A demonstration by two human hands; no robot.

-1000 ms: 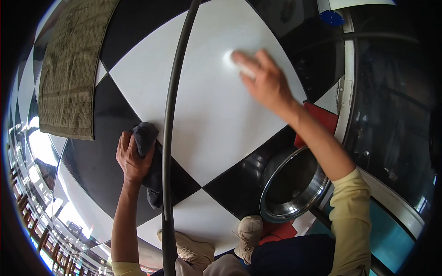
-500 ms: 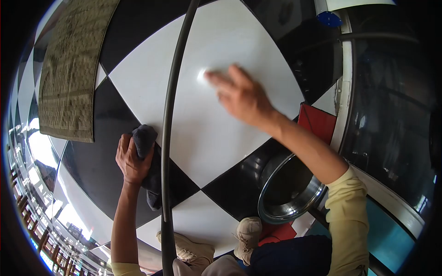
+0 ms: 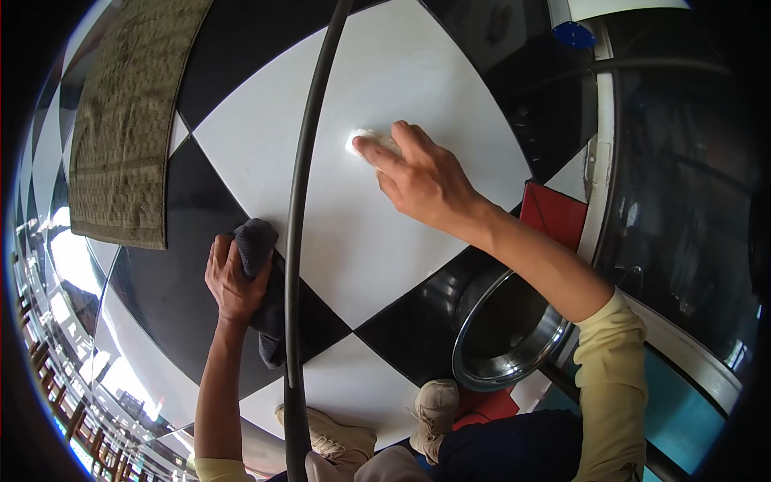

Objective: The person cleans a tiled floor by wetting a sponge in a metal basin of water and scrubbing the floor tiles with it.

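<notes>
My right hand (image 3: 430,178) is closed on a small white block that looks like a sponge (image 3: 363,141), pressing it against a large white floor tile (image 3: 337,249). The hand hides part of the block. On the left, my left hand (image 3: 235,279) grips a bunched dark grey cloth (image 3: 255,243), resting on a black tile (image 3: 173,297). The rest of the cloth trails down toward my feet. A long dark curved rod or cable (image 3: 302,173) crosses the view between my hands, close to the camera.
Under my right forearm stands a shiny metal bowl (image 3: 482,371) on the floor. A red tile (image 3: 554,215) lies beside a white door track (image 3: 604,149) at right. An olive mat (image 3: 124,136) lies upper left. My beige shoes (image 3: 435,414) are at the bottom.
My right hand was blurred by motion and is now sharper and slightly lower, with the white block showing more clearly. My left hand stays on the cloth.
</notes>
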